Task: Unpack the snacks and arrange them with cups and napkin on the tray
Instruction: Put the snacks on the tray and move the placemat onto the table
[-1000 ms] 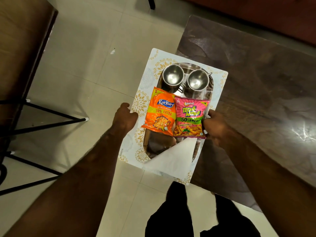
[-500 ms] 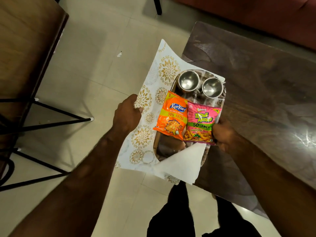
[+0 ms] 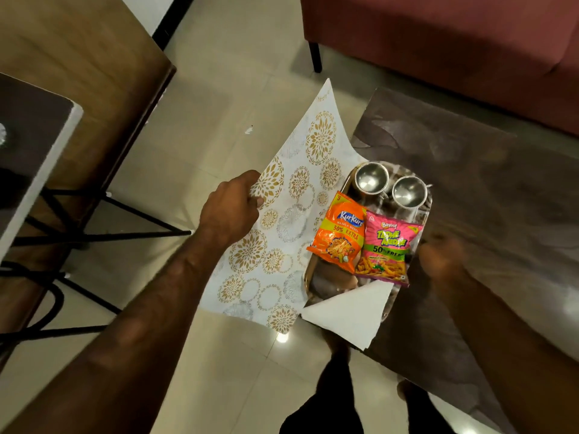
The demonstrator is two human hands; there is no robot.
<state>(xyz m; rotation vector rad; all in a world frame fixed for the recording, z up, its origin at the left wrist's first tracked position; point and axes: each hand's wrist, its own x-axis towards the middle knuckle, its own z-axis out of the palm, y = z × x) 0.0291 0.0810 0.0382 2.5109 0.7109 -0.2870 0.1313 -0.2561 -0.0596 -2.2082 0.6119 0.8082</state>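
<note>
A steel tray point(image 3: 425, 211) rests at the left corner of a dark table point(image 3: 470, 170). On it lie an orange snack packet point(image 3: 340, 236), a pink snack packet point(image 3: 388, 249), two steel cups point(image 3: 371, 178) point(image 3: 407, 192) at the far end, and a white napkin point(image 3: 351, 311) hanging over the near end. A white mat with gold flowers point(image 3: 282, 233) sticks out from under the tray to the left, over the floor. My left hand point(image 3: 230, 211) grips the mat's left edge. My right hand point(image 3: 441, 258) is blurred beside the tray's right rim; I cannot tell if it holds the rim.
A red sofa point(image 3: 454, 36) stands behind the table. On the left are a wooden cabinet point(image 3: 78, 73) and black metal legs point(image 3: 94, 236). The floor is beige tile. My legs and a bare foot point(image 3: 407, 389) show at the bottom.
The mat has slid out to the left from under the tray, pulled by my left hand. The tray now sits further onto the table, and my right hand has shifted right.
</note>
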